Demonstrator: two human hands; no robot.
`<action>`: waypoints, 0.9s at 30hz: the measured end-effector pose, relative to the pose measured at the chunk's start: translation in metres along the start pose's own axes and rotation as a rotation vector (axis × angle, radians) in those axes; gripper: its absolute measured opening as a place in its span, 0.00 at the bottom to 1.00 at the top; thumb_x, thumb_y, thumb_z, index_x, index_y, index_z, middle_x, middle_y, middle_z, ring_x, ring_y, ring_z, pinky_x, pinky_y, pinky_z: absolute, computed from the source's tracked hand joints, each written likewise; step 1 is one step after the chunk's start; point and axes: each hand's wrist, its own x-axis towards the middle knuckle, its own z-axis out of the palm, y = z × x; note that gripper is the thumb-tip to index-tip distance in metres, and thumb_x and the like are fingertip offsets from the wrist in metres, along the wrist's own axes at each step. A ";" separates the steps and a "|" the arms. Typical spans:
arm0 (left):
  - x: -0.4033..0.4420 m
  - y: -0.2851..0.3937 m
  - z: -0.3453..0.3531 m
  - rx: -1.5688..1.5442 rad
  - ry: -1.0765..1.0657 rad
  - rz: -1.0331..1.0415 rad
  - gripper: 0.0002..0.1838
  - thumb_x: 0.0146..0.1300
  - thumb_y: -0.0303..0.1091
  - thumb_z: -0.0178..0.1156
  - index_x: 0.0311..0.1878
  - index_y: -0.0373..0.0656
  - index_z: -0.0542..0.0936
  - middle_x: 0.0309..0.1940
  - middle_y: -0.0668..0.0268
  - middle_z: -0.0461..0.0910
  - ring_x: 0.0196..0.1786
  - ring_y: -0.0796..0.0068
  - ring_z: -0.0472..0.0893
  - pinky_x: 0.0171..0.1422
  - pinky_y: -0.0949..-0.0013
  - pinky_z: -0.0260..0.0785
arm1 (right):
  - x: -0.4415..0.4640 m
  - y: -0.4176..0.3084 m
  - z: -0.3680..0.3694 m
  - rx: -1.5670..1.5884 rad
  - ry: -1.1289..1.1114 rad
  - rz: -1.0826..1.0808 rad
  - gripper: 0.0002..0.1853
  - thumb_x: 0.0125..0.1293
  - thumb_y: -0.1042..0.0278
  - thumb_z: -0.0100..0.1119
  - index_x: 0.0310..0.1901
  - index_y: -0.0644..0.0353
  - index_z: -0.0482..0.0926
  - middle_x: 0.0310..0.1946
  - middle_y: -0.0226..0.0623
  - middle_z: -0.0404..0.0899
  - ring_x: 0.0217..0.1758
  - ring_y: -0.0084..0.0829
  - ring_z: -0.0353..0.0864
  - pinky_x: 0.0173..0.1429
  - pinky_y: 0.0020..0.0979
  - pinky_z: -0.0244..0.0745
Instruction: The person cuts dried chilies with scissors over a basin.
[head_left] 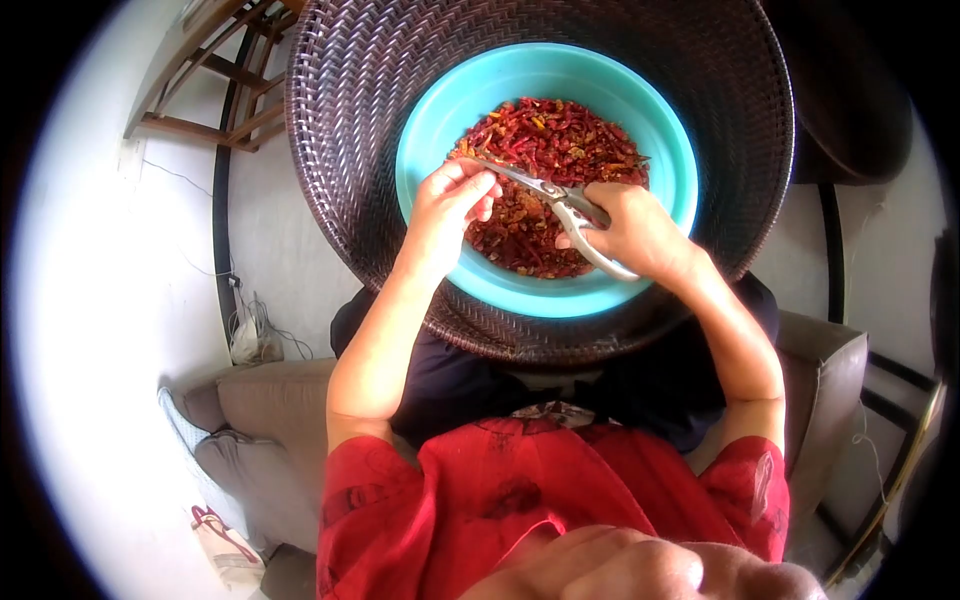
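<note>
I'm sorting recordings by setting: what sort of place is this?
Probably a living room at home: a cushioned sofa, wooden furniture and a bag with red handles are in view.

Whether my left grip holds something at the tip of the scissors, I cannot tell; it is too small there. My right grip covers one part of the handles. In the bowl, many chili bits are too small to tell apart. The bowl hides the basket under it, and the upper edge cuts the basket's far rim. My legs are partly hidden below.
</note>
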 end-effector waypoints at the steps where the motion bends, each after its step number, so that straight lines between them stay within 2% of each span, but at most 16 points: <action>1: 0.000 0.000 0.000 -0.005 0.001 -0.002 0.04 0.71 0.28 0.57 0.44 0.39 0.79 0.32 0.68 0.81 0.30 0.84 0.75 0.37 0.79 0.69 | 0.000 0.000 0.000 -0.001 0.000 -0.001 0.28 0.55 0.43 0.71 0.35 0.68 0.81 0.31 0.52 0.83 0.36 0.46 0.84 0.44 0.43 0.76; 4: 0.000 0.000 -0.001 -0.009 -0.009 -0.007 0.04 0.71 0.28 0.57 0.44 0.39 0.79 0.32 0.68 0.81 0.30 0.84 0.75 0.37 0.79 0.69 | 0.001 0.004 0.002 0.030 -0.025 0.021 0.28 0.55 0.44 0.72 0.34 0.68 0.82 0.29 0.52 0.82 0.34 0.46 0.84 0.42 0.43 0.76; 6: 0.001 -0.001 -0.002 -0.008 -0.020 -0.010 0.04 0.71 0.29 0.58 0.44 0.39 0.79 0.32 0.68 0.80 0.30 0.85 0.75 0.36 0.79 0.69 | 0.001 0.010 0.006 0.043 0.023 -0.055 0.22 0.54 0.54 0.76 0.28 0.67 0.78 0.22 0.45 0.79 0.24 0.37 0.78 0.33 0.38 0.71; 10: 0.003 -0.004 -0.004 -0.042 -0.016 -0.003 0.05 0.71 0.28 0.58 0.45 0.38 0.80 0.33 0.67 0.81 0.31 0.84 0.76 0.36 0.79 0.70 | -0.001 0.007 0.000 0.015 0.031 -0.084 0.23 0.54 0.52 0.75 0.30 0.67 0.79 0.24 0.45 0.79 0.28 0.39 0.80 0.37 0.39 0.72; 12: 0.003 -0.004 -0.004 -0.070 -0.015 0.004 0.05 0.71 0.28 0.58 0.45 0.38 0.80 0.33 0.66 0.82 0.31 0.84 0.77 0.37 0.79 0.71 | -0.002 0.003 -0.005 -0.126 -0.017 -0.024 0.29 0.56 0.40 0.69 0.38 0.66 0.81 0.33 0.48 0.82 0.40 0.45 0.84 0.47 0.43 0.76; 15: 0.002 -0.003 -0.002 -0.064 0.019 -0.027 0.05 0.70 0.27 0.58 0.46 0.38 0.81 0.34 0.64 0.84 0.31 0.83 0.78 0.37 0.79 0.72 | -0.001 0.009 0.005 -0.138 0.083 -0.080 0.30 0.56 0.39 0.68 0.40 0.64 0.80 0.34 0.46 0.81 0.42 0.45 0.84 0.50 0.44 0.75; 19: 0.003 -0.004 -0.003 -0.009 -0.023 -0.027 0.05 0.70 0.27 0.59 0.44 0.37 0.81 0.35 0.62 0.85 0.30 0.83 0.78 0.36 0.79 0.73 | 0.000 0.006 0.008 -0.146 0.140 -0.128 0.30 0.56 0.39 0.69 0.40 0.65 0.80 0.35 0.48 0.81 0.42 0.46 0.84 0.49 0.43 0.76; 22: 0.003 -0.003 -0.004 0.016 -0.026 -0.025 0.05 0.70 0.27 0.59 0.44 0.37 0.81 0.35 0.62 0.85 0.30 0.83 0.78 0.36 0.79 0.73 | 0.000 0.002 0.002 -0.118 0.073 -0.079 0.30 0.55 0.40 0.70 0.39 0.66 0.80 0.34 0.50 0.82 0.40 0.46 0.84 0.47 0.42 0.76; 24: 0.003 0.000 -0.003 0.031 -0.022 -0.029 0.05 0.70 0.27 0.59 0.45 0.37 0.81 0.35 0.63 0.84 0.30 0.83 0.79 0.36 0.79 0.73 | -0.001 0.001 0.000 -0.038 -0.004 -0.002 0.28 0.54 0.43 0.71 0.36 0.67 0.81 0.32 0.51 0.83 0.36 0.46 0.84 0.44 0.41 0.76; 27: 0.001 0.006 -0.001 -0.023 0.016 -0.008 0.05 0.70 0.28 0.60 0.45 0.37 0.80 0.34 0.64 0.84 0.30 0.83 0.78 0.36 0.78 0.73 | -0.002 0.006 0.001 0.015 0.050 -0.029 0.26 0.55 0.45 0.72 0.34 0.67 0.82 0.28 0.49 0.83 0.32 0.45 0.84 0.42 0.41 0.76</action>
